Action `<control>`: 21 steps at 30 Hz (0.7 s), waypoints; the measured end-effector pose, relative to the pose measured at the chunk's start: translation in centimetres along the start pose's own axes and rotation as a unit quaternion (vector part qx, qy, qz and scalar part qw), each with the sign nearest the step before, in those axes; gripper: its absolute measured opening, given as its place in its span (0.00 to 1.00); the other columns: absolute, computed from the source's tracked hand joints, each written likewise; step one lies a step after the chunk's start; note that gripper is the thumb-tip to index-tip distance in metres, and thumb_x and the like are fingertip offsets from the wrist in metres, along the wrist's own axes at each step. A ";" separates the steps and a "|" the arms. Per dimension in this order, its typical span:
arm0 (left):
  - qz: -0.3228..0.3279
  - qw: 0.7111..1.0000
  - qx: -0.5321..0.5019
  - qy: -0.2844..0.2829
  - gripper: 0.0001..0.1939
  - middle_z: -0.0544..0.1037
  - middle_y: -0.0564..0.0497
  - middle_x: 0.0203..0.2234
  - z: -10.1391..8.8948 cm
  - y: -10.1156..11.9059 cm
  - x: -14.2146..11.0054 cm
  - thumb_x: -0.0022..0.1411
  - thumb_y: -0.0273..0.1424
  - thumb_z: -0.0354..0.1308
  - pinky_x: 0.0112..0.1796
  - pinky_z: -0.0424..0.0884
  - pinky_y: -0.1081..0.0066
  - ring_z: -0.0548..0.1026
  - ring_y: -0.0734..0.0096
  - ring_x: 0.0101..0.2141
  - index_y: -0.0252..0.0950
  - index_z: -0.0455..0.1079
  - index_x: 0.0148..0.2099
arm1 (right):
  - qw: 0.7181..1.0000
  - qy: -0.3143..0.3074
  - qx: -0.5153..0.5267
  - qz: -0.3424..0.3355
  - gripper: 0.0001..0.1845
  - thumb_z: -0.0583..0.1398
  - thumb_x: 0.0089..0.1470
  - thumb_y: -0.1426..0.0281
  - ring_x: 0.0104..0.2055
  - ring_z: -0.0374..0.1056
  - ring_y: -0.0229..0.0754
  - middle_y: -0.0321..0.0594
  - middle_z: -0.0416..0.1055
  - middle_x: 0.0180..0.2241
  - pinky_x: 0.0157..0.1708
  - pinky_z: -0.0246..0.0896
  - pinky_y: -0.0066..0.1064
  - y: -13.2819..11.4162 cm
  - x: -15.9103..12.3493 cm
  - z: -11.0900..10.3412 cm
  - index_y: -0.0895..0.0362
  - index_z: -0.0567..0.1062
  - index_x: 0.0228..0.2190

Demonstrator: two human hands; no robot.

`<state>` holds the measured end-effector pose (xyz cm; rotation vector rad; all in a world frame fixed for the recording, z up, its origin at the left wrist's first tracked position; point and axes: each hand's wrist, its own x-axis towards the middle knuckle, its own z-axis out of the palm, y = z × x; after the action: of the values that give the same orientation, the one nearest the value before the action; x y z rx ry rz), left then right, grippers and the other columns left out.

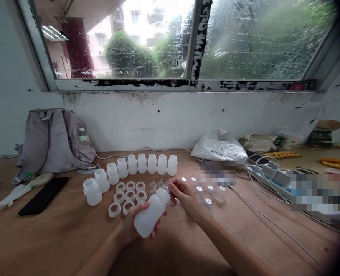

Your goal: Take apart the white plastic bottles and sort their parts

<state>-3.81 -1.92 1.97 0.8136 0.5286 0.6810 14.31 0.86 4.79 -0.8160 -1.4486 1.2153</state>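
A translucent white baby bottle [151, 215] lies tilted in my left hand [132, 224], its mouth pointing up and to the right. The fingers of that hand wrap round its body. My right hand [184, 195] is closed in a pinch beside the bottle's mouth; what its fingertips hold is hidden or too small to name. Behind the hands stand small clear parts with thin stems [160, 183]. Several white rings [119, 197] lie in rows left of the bottle. Clear cups with white discs [210, 194] are on the table right of my right hand.
More empty white bottles [142, 164] stand in a curved line behind the rings. At the left are a black phone [43, 196] and a grey backpack [56, 140]. A silvery plastic bag [218, 147], white cables [270, 220] and power strips [276, 178] occupy the right.
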 end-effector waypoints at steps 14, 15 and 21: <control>0.162 0.973 -0.074 0.147 0.18 0.72 0.47 0.32 0.1 0.7 0.5 0.55 0.37 0.53 0.30 0.66 0.72 0.71 0.69 0.31 0.33 0.64 0.47 | 0.976 0.030 -0.195 -0.092 0.08 0.54 0.51 0.65 0.26 0.59 0.35 0.37 0.64 0.28 0.23 0.54 0.27 0.0 -0.4 -0.5 0.55 0.71 0.30; 0.167 0.970 -0.085 0.156 0.17 0.72 0.47 0.32 0.0 0.8 0.6 0.55 0.36 0.53 0.31 0.66 0.71 0.71 0.69 0.31 0.32 0.65 0.45 | 0.967 -0.002 -0.234 -0.097 0.08 0.54 0.51 0.67 0.26 0.59 0.35 0.38 0.64 0.28 0.24 0.54 0.26 0.1 -0.6 -0.1 0.55 0.71 0.29; 0.207 0.950 -0.114 0.205 0.07 0.71 0.49 0.30 -0.4 0.9 1.2 0.53 0.30 0.52 0.32 0.67 0.69 0.71 0.68 0.32 0.32 0.64 0.36 | 0.915 -0.117 -0.368 -0.114 0.07 0.53 0.48 0.76 0.26 0.59 0.34 0.36 0.63 0.26 0.25 0.53 0.25 1.0 -1.6 1.1 0.56 0.70 0.26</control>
<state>-3.54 -0.41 2.23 0.5649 0.6437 1.2932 13.49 -0.73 3.47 -0.9734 -2.1858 0.5791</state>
